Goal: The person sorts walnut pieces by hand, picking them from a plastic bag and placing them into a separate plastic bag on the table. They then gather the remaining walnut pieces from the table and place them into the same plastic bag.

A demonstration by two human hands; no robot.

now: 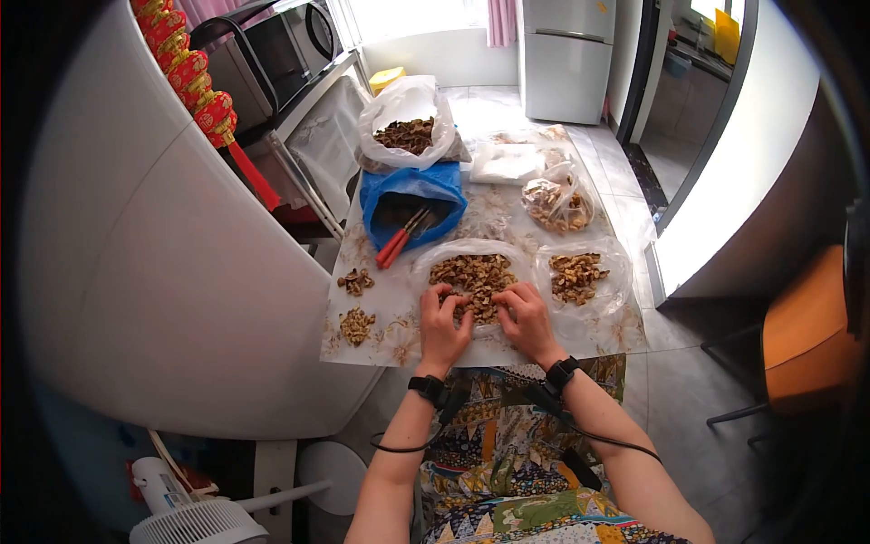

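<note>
A white plastic bag [419, 270] lies spread near the front of the table, with a broad heap of walnut kernels [480, 272] on it. My left hand [442, 328] is at the left side of this heap, fingers curled and closed around walnut pieces. On the opposite side, my right hand [528, 319] has its fingers bent inward, closed on walnut pieces at the heap's edge. The exact pieces under my fingertips are partly hidden. Two small piles, darker walnut pieces [355, 282] and paler walnut pieces [357, 326], sit to the left.
Red-handled pliers [395, 245] rest in the mouth of a blue bag [373, 204]. Behind it stands a white bag of dark shells [405, 136]. At right are a clear bag with kernels [580, 276] and a knotted bag [557, 207]. An orange chair [807, 317] stands farther right.
</note>
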